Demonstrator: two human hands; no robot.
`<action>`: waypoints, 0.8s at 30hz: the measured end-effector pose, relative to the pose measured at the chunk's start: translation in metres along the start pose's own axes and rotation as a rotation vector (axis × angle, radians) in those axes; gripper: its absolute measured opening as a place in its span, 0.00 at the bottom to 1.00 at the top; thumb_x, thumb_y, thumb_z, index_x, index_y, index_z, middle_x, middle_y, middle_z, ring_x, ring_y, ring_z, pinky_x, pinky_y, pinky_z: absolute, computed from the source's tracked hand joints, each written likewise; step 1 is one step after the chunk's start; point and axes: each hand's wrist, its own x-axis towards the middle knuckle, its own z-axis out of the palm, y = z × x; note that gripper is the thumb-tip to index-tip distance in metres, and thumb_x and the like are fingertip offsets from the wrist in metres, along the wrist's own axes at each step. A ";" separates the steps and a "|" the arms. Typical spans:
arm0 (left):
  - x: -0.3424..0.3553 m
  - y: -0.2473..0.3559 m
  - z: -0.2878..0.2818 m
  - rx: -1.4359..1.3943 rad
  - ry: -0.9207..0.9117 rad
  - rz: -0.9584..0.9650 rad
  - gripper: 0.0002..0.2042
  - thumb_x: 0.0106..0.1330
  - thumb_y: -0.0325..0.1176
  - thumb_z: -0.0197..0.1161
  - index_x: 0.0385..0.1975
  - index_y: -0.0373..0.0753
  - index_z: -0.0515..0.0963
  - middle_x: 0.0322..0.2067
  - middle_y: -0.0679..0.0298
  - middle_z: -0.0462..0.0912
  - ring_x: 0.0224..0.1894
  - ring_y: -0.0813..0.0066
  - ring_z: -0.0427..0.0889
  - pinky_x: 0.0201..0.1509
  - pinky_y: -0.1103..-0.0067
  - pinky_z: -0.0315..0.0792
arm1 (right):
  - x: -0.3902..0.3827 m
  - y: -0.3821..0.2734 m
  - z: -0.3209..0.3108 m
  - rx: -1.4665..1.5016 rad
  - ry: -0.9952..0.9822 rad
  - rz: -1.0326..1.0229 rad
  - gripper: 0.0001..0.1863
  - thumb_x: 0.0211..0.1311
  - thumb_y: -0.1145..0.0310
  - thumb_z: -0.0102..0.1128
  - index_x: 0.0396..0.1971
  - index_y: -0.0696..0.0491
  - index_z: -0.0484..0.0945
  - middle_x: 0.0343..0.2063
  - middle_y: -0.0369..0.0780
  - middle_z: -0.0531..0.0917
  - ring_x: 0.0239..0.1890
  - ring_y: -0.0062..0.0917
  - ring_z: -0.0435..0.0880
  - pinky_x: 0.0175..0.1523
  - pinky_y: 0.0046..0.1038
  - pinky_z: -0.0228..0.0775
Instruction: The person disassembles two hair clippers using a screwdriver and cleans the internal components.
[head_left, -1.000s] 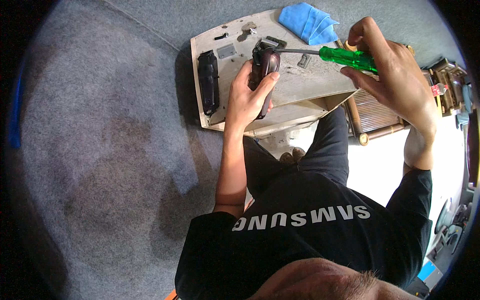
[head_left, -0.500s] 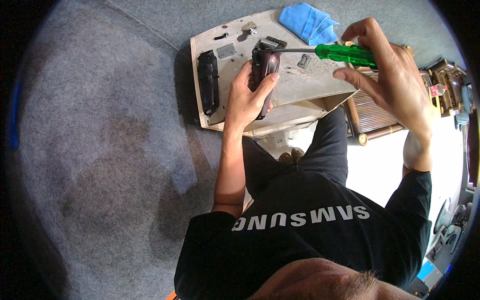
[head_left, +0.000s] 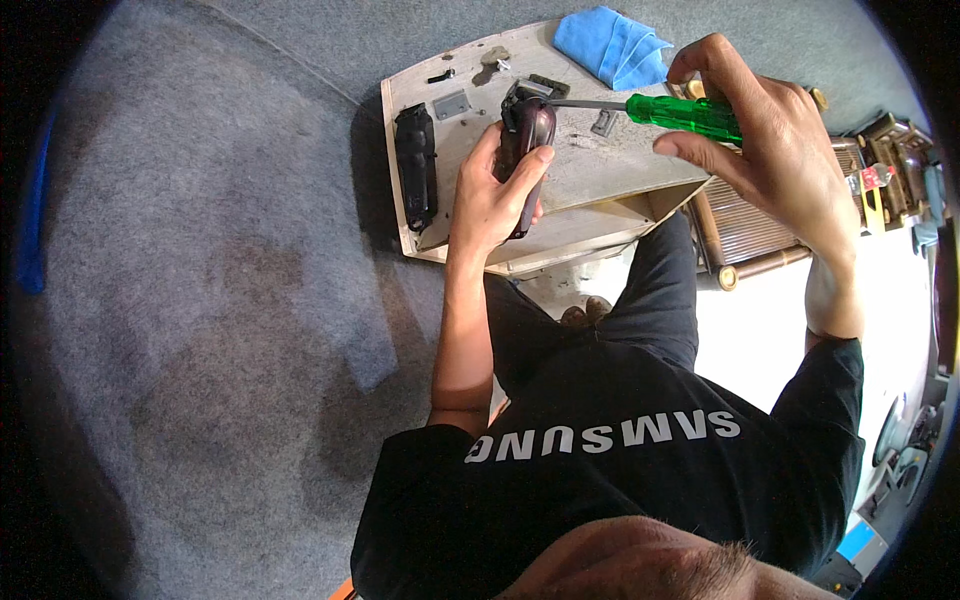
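Observation:
My left hand (head_left: 497, 193) grips a dark maroon hair clipper (head_left: 526, 135) and holds it upright over a small pale wooden table (head_left: 590, 170). My right hand (head_left: 770, 140) holds a screwdriver with a green handle (head_left: 685, 115). Its metal shaft points left, and its tip meets the clipper's head. A second, black clipper body (head_left: 416, 165) lies on the table's left side. Small metal parts (head_left: 452, 104) and a blade piece (head_left: 604, 122) are scattered on the tabletop.
A blue cloth (head_left: 612, 45) lies at the table's far edge. Grey carpet (head_left: 220, 300) covers the floor to the left. A bamboo-framed stool or rack (head_left: 750, 240) and cluttered small objects (head_left: 895, 160) stand on the right. My dark trousers and feet show under the table.
My right hand and the screwdriver have shifted slightly up and left, and the shaft now lies more level against the clipper's head. My left hand keeps the clipper still.

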 end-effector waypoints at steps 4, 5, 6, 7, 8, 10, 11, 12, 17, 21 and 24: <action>-0.003 0.003 0.001 0.015 0.022 -0.010 0.16 0.71 0.38 0.71 0.48 0.35 0.77 0.26 0.67 0.80 0.17 0.81 0.77 0.19 0.80 0.73 | 0.000 0.003 -0.002 -0.172 0.080 -0.132 0.16 0.64 0.59 0.72 0.41 0.55 0.79 0.34 0.38 0.87 0.28 0.27 0.89 0.32 0.30 0.80; -0.003 0.003 0.001 0.009 0.020 -0.011 0.16 0.71 0.38 0.70 0.48 0.35 0.77 0.26 0.67 0.80 0.17 0.81 0.77 0.19 0.80 0.73 | 0.003 0.002 -0.004 -0.175 0.079 -0.129 0.16 0.64 0.59 0.72 0.41 0.55 0.79 0.34 0.38 0.87 0.28 0.27 0.89 0.32 0.30 0.80; -0.003 0.003 0.001 0.003 0.018 -0.012 0.16 0.71 0.38 0.70 0.48 0.35 0.77 0.26 0.67 0.80 0.17 0.81 0.78 0.19 0.80 0.73 | 0.007 0.001 -0.006 -0.209 0.077 -0.138 0.16 0.63 0.60 0.72 0.40 0.55 0.79 0.34 0.37 0.87 0.29 0.27 0.89 0.32 0.31 0.81; -0.003 0.003 0.001 0.003 0.016 -0.012 0.16 0.71 0.38 0.70 0.48 0.35 0.77 0.26 0.67 0.80 0.17 0.81 0.78 0.19 0.80 0.73 | 0.009 0.000 -0.006 -0.240 0.076 -0.148 0.16 0.63 0.60 0.71 0.40 0.55 0.79 0.34 0.37 0.87 0.29 0.27 0.89 0.33 0.31 0.83; -0.003 0.003 0.001 0.010 0.021 -0.029 0.16 0.71 0.38 0.70 0.48 0.35 0.77 0.26 0.67 0.80 0.17 0.81 0.78 0.19 0.80 0.73 | 0.009 0.001 -0.004 -0.241 0.075 -0.147 0.16 0.63 0.60 0.71 0.40 0.55 0.79 0.34 0.37 0.87 0.29 0.27 0.89 0.33 0.31 0.83; -0.002 0.004 0.001 0.017 0.025 -0.045 0.16 0.71 0.38 0.70 0.49 0.35 0.77 0.26 0.67 0.80 0.17 0.81 0.78 0.19 0.80 0.74 | 0.006 0.001 0.004 -0.199 0.074 -0.104 0.15 0.64 0.60 0.71 0.39 0.54 0.79 0.33 0.38 0.88 0.28 0.26 0.89 0.31 0.29 0.81; -0.002 0.005 0.002 0.022 0.021 -0.038 0.16 0.71 0.38 0.70 0.49 0.35 0.77 0.26 0.67 0.79 0.17 0.81 0.78 0.19 0.80 0.74 | 0.004 0.001 0.004 -0.200 0.073 -0.104 0.15 0.64 0.60 0.71 0.39 0.54 0.79 0.33 0.38 0.88 0.28 0.26 0.89 0.31 0.29 0.81; -0.002 0.005 0.002 0.027 0.017 -0.030 0.16 0.71 0.38 0.70 0.49 0.35 0.76 0.26 0.67 0.79 0.17 0.81 0.78 0.19 0.80 0.74 | 0.000 0.002 0.002 -0.137 -0.007 0.016 0.15 0.64 0.60 0.71 0.40 0.54 0.79 0.32 0.39 0.88 0.28 0.26 0.89 0.30 0.29 0.80; -0.002 0.001 -0.001 0.014 0.028 -0.028 0.16 0.72 0.38 0.70 0.49 0.35 0.76 0.26 0.67 0.79 0.17 0.81 0.78 0.19 0.80 0.73 | 0.004 -0.004 0.000 -0.139 -0.075 0.106 0.16 0.65 0.61 0.70 0.44 0.53 0.77 0.30 0.41 0.89 0.28 0.27 0.91 0.29 0.29 0.79; -0.002 0.004 0.002 0.010 0.022 -0.021 0.16 0.72 0.38 0.70 0.49 0.35 0.77 0.26 0.67 0.79 0.17 0.81 0.78 0.19 0.80 0.72 | -0.001 0.020 0.001 0.002 -0.019 -0.029 0.17 0.66 0.61 0.70 0.47 0.54 0.77 0.31 0.42 0.89 0.33 0.28 0.92 0.28 0.33 0.80; -0.001 0.002 0.002 0.008 0.023 -0.028 0.15 0.72 0.37 0.70 0.49 0.35 0.77 0.26 0.67 0.80 0.17 0.81 0.78 0.19 0.80 0.72 | 0.002 0.022 0.002 0.038 0.042 -0.063 0.16 0.68 0.61 0.69 0.46 0.55 0.78 0.26 0.42 0.88 0.28 0.25 0.91 0.25 0.31 0.76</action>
